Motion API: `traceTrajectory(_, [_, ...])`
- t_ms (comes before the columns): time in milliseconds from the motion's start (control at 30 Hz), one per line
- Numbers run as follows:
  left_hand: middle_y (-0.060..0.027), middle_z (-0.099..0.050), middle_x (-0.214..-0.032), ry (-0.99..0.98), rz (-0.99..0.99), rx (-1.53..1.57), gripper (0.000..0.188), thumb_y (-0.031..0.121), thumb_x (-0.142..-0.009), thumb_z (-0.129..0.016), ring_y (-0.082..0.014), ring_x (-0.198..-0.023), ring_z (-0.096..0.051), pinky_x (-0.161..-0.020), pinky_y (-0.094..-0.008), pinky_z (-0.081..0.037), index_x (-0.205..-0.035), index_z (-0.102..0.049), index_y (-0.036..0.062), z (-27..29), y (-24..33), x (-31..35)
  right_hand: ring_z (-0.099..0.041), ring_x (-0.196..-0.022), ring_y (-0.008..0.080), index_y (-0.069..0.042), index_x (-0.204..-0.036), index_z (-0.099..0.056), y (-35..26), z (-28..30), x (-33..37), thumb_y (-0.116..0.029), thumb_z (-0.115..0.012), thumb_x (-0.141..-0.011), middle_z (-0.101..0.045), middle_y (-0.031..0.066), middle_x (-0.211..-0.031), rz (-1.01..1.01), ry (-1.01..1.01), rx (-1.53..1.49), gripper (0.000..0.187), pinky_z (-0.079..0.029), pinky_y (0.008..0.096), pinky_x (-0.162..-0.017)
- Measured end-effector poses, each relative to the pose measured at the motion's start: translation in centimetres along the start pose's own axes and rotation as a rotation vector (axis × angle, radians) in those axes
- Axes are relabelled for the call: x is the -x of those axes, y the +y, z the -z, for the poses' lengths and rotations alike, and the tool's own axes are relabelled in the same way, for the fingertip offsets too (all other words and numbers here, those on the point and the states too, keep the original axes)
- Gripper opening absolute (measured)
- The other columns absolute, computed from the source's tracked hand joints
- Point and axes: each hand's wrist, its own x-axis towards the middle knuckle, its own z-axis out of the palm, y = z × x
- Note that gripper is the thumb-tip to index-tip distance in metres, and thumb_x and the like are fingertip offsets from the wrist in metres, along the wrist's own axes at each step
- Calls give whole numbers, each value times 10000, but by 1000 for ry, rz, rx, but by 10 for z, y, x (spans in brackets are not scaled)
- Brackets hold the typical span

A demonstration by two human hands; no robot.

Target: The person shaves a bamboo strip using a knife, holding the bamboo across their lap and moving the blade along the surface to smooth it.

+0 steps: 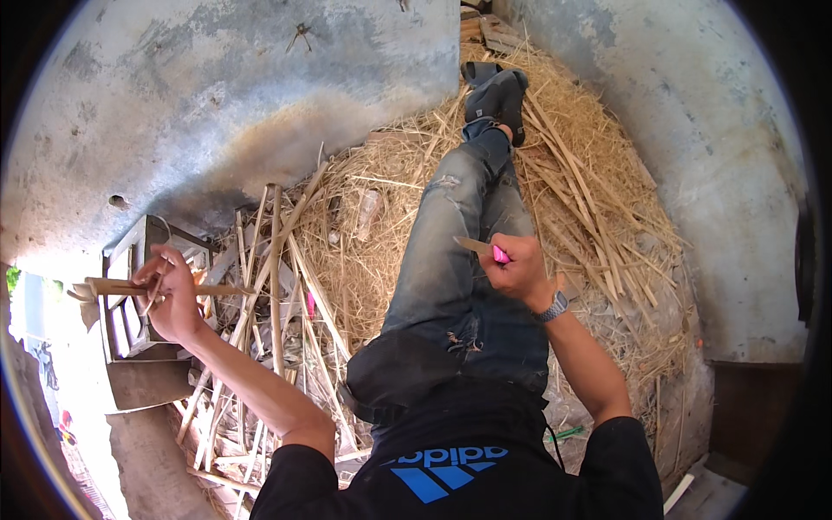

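Note:
At the left, my left hand (176,302) is closed around a light brown bamboo stick (113,287), which sticks out on both sides of it. A thin sliver shows by the fingers. Over my thighs, my right hand (518,267) grips a small knife (472,246). Its blade points left, and a bit of its pink handle shows at the fist; the rest of the handle is hidden. The knife and the stick are well apart.
My legs (451,225) stretch forward over straw (581,113). Cut bamboo strips (276,277) are heaped at the left, and more long strips (589,217) lie to the right. A clear bottle (370,212) lies in the straw. Grey walls (260,78) stand close around; a slatted box (130,321) is at the left.

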Motion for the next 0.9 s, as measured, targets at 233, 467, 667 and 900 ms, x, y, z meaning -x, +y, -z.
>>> traceTrajectory(233, [-173,-611,-1441,22,-371,-699,244,265,-1043,-450,-269,-1414,-509,-1257,-614,-108,-899,-616,159,-20,-111,-18,-329,-497,125,-27,-643,-476,13,0,7,-111,-735,-937,-359,55,-528,-236,84,-186,401,-281,351,-475])
traceTrajectory(467, [-154,-682,-1306,-135,-151,-1576,378,320,-1040,-539,-249,-1162,-608,-1155,-436,-397,-1245,-673,32,87,-211,20,-325,-585,35,-44,-762,-517,-1,-4,-16,-80,-717,-970,-393,-81,-618,-357,209,-455,292,-269,267,-523])
traceTrajectory(667, [-149,-662,-1346,-552,165,-1827,367,208,-942,-643,-302,-1375,-513,-1126,-453,-438,-1261,-683,31,130,-258,62,-334,-600,-7,-19,-1115,-619,-25,11,-50,-56,-701,-980,-398,-116,-670,-323,290,-557,163,-264,218,-547])
traceTrajectory(900, [-130,-685,-1318,-1015,274,-1975,363,151,-881,-662,-293,-1414,-514,-1121,-456,-465,-1211,-705,8,132,-263,41,-326,-577,-22,4,-1223,-675,-41,23,-83,-95,-731,-971,-398,-137,-651,-324,98,-513,277,-245,213,-523])
